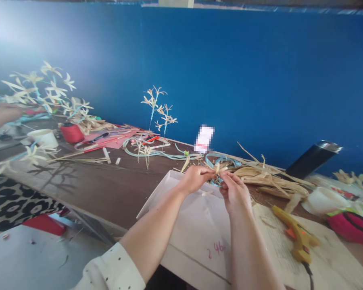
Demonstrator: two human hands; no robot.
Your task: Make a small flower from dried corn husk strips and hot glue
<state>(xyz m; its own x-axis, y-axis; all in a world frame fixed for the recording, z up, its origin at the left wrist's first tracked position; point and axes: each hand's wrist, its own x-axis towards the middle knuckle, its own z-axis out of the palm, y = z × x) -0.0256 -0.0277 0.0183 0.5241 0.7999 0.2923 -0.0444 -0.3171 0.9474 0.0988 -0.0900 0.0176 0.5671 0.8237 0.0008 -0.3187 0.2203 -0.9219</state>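
Observation:
My left hand (195, 177) and my right hand (234, 189) meet above a white box lid (199, 225) on the brown table (109, 189). Both pinch a small dried husk flower piece (218, 168) between their fingertips. A light blue strip (220, 159) curls just behind the fingers. A pile of dried husk strips (269, 177) lies to the right of my hands.
A yellow glue gun (296, 233) lies on printed paper at right, near a white cup (323, 199), a pink pouch (351, 225) and a black flask (313, 159). Husk flower stems (157, 108), a red thread spool (71, 133) and another person's hand (1, 114) are at left.

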